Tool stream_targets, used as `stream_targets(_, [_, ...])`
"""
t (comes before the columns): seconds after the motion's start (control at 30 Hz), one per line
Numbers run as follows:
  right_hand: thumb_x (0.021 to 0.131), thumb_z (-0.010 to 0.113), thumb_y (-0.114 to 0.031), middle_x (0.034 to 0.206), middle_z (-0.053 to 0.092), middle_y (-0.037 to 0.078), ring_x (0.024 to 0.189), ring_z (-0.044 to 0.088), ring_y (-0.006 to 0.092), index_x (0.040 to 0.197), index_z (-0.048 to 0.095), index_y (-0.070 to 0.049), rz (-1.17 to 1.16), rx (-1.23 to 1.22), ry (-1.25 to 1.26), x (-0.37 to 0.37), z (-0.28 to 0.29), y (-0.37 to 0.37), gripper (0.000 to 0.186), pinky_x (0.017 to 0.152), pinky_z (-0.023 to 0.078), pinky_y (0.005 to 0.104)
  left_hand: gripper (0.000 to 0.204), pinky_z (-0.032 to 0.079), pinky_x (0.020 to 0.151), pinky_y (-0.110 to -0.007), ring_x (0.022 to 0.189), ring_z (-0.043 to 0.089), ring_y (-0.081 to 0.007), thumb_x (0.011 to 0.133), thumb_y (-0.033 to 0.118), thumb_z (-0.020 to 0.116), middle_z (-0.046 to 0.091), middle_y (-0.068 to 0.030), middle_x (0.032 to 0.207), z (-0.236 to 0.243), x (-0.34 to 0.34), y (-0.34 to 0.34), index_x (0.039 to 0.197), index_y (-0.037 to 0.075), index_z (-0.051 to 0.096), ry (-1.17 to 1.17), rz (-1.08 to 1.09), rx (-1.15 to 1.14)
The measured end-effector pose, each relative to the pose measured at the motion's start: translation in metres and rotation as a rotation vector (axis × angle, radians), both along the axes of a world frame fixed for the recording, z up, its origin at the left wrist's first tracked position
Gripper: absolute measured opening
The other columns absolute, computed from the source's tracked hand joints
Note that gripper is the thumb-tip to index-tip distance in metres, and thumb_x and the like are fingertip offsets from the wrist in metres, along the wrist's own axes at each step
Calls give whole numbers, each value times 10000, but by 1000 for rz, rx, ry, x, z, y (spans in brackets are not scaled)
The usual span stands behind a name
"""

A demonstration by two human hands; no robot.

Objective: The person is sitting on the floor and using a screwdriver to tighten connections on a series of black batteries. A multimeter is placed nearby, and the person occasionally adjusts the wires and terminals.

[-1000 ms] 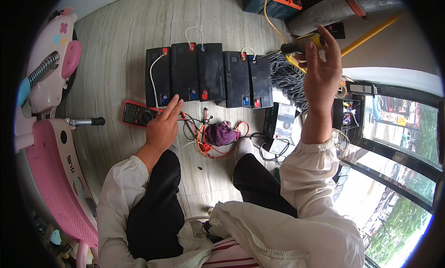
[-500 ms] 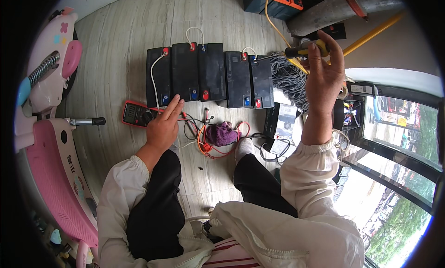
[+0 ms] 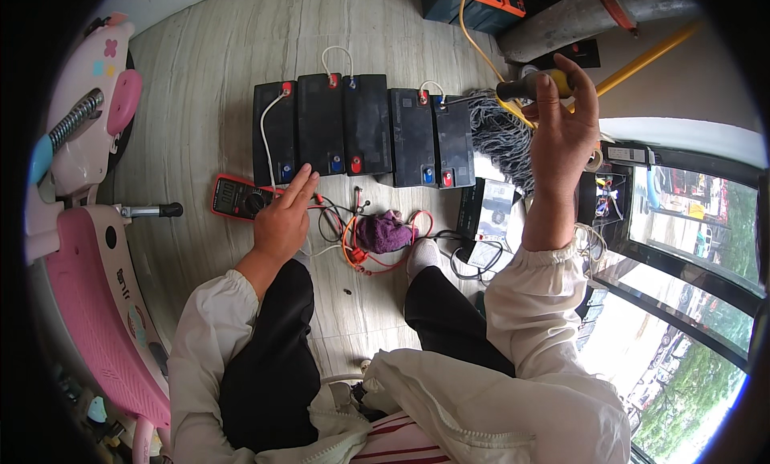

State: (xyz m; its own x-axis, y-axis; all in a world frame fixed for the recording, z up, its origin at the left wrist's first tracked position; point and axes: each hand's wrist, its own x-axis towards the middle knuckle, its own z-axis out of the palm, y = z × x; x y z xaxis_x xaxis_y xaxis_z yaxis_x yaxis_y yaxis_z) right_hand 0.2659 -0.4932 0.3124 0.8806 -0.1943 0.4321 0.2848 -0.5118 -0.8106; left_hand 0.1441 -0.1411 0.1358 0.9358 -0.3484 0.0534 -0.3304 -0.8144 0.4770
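Several black batteries [image 3: 367,127] stand side by side on the floor, with red and blue terminals and short white wires. My right hand [image 3: 564,135] is closed on a screwdriver [image 3: 521,89] with a black and yellow handle. Its shaft points left, the tip at the blue far terminal of the rightmost battery [image 3: 455,147]. My left hand [image 3: 282,223] has its fingers stretched out, fingertips by the near edge of the second battery from the left. A white wire [image 3: 265,135] runs from the leftmost battery down to this hand; the fingers hide its end. Beside the hand lies a red multimeter [image 3: 233,198].
A purple cloth [image 3: 387,233] lies among red and black leads between my feet. Right of it are a black and white box [image 3: 488,211] and a grey mop head [image 3: 501,131]. A pink scooter [image 3: 96,279] stands left; an orange-topped battery case [image 3: 473,3] sits at the back.
The screwdriver handle has turned in my right hand and shifted slightly right. The rightmost battery seems nudged a little to the right. My left hand stays in place.
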Motion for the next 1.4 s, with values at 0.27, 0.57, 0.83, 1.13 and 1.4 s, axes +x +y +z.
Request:
stream_targets(0.27, [1043, 590, -79, 1283, 615, 163, 911, 762, 200, 1386, 532, -55, 54, 95, 71, -1, 8, 5, 348, 750, 638, 272, 591, 599, 739, -345, 888, 733, -240, 880, 2, 617, 489, 19, 1565, 1, 1, -1, 1454, 137, 576, -4, 4, 3])
stream_targets(0.57, [1045, 588, -89, 1297, 617, 154, 880, 749, 165, 1383, 517, -44, 22, 43, 27, 1, 3, 3, 348, 716, 612, 252, 587, 597, 730, -347, 864, 732, -244, 878, -2, 612, 489, 19, 1566, 0, 0, 1, 1448, 134, 582, -1, 7, 1])
stream_targets(0.83, [1021, 639, -83, 1260, 624, 135, 892, 740, 154, 1394, 513, -45, 40, -10, -15, 0, 3, 3, 395, 700, 605, 245, 589, 595, 744, -350, 890, 732, -247, 873, -8, 605, 489, 5, 1567, 1, 0, 0, 1448, 122, 582, -3, 1, 2])
stream_targets(1.13, [1020, 644, -94, 1255, 620, 150, 850, 737, 145, 1381, 527, -27, 19, 108, 38, -3, 1, 0, 386, 695, 603, 233, 588, 596, 753, -359, 907, 730, -258, 872, -13, 601, 488, -9, 1567, 1, 1, -1, 1446, 111, 581, 0, -6, -9])
stream_targets(1.4, [1017, 657, -115, 1229, 586, 103, 940, 700, 137, 1362, 616, -69, 84, -36, -22, 0, 2, 0, 351, 806, 579, 246, 658, 599, 705, -358, 817, 718, -247, 813, -29, 592, 499, 36, 1556, -6, 1, 0, 1445, 154, 590, -89, 4, -59])
